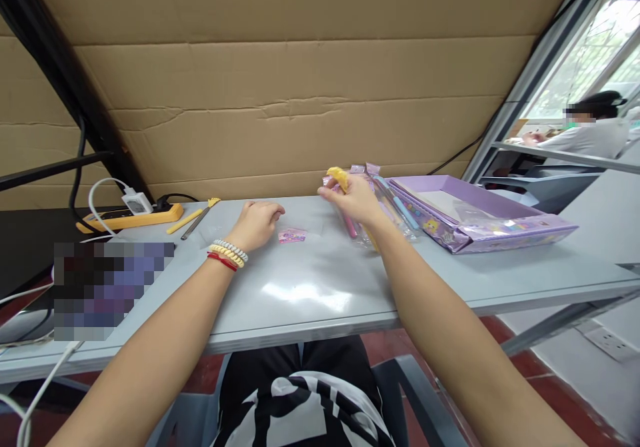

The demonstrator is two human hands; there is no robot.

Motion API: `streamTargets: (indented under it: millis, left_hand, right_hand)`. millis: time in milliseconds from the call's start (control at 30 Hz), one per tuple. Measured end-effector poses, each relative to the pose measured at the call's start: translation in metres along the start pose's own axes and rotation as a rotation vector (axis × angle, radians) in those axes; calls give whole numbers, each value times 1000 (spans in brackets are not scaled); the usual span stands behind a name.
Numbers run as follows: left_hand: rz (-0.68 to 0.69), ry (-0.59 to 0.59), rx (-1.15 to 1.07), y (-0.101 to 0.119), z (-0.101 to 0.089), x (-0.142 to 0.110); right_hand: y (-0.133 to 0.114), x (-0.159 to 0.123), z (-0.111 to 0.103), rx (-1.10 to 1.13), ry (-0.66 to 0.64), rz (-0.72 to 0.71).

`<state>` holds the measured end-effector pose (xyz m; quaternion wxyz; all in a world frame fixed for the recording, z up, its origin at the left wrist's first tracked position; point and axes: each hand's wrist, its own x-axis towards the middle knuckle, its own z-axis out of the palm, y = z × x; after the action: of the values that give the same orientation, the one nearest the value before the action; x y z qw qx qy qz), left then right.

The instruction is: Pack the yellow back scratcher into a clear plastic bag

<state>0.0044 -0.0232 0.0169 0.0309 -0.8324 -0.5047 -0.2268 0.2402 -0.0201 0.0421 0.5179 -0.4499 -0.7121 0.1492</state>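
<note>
My right hand is closed around a small yellow piece, which sticks up over the fingers; its kind is not clear. Beneath and beside that hand lie several pens in clear wrappers, among them a blue pen and a pink pen. My left hand rests low over the table with its fingers curled in. Whatever they may hold is hidden. Just right of it lies a small pink printed card.
A purple open box stands at the right. To the left are a yellow pen, a dark slim pen, a yellow power strip and white cables. Cardboard backs the table. Another person sits far right.
</note>
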Motion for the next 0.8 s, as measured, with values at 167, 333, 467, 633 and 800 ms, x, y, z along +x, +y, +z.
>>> streamTargets:
  millis: [167, 333, 467, 633, 800]
  left_hand:
    - [-7, 24, -16, -2, 7, 2]
    - [11, 120, -21, -3, 8, 3]
    - [43, 489, -30, 1, 2, 0]
    - [75, 613, -213, 6, -7, -5]
    - [-114, 157, -467, 12, -6, -5]
  right_hand:
    - [-4, -9, 10, -360, -367, 48]
    - [-9, -10, 17, -547, -495, 106]
    - [-7, -6, 18, -257, -424, 254]
    - [-6, -1, 15, 206, -279, 460]
    - [-20, -1, 12, 449, -197, 505]
